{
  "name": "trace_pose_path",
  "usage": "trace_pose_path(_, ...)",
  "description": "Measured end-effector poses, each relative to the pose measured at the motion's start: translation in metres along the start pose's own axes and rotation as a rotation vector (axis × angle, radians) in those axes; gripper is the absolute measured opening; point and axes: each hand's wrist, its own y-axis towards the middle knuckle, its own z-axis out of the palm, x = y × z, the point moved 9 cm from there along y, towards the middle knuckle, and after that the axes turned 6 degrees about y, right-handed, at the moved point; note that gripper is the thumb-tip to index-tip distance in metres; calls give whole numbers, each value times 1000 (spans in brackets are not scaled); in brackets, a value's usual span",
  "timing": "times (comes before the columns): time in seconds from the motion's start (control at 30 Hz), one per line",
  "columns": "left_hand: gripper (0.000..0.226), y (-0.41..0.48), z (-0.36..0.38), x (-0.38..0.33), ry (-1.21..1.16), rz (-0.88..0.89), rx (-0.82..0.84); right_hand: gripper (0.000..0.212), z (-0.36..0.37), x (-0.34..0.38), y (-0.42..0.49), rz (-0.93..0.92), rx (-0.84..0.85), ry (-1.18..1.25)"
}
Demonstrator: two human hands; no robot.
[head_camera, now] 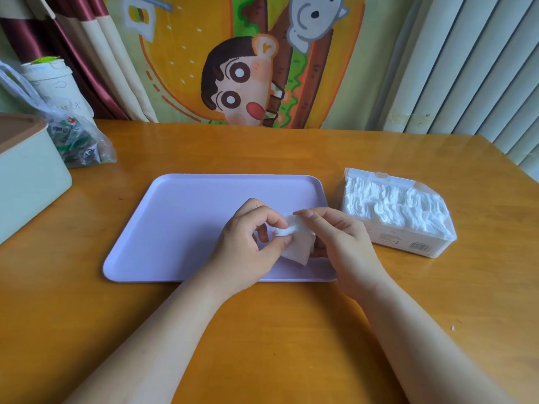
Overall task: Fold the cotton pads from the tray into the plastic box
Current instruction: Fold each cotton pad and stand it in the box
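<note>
A white cotton pad [297, 243] is held just above the right part of the lilac tray [186, 217]. My left hand [248, 243] pinches its left edge between thumb and fingers. My right hand [338, 237] grips the pad's right side, its index finger lying over the top edge. The pad is partly bent between the two hands. To the right of the tray stands the clear plastic box [408, 246], open at the top and packed with several white cotton pads [393, 208]. No other pad shows on the tray.
A pale green container with a brown lid [26, 176] stands at the table's left edge. Behind it lie a clear plastic bag of small packets [78, 141] and a white cup [52, 83]. A cartoon curtain hangs behind the wooden table [262, 330].
</note>
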Motion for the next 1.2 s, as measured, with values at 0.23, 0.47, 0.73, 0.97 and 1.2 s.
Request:
trace_pose_path(0.23,19,-1,-4,-13,14,99,-28,22,-7,0,2,42,-45,86)
trace_pose_path(0.47,18,-1,-5,-10,68,118,-70,26,-2,-1,2,34,5,42)
trace_pose_path(0.73,13,-2,-4,-19,180,212,-62,27,2,0,0,27,44,-16)
trace_pose_path(0.97,11,-4,-9,-28,276,300,-158,27,1,-2,1,31,27,-8)
trace_pose_path(1.2,28,-3,-13,-22,109,112,-108,25,-9,-1,3,32,-85,88)
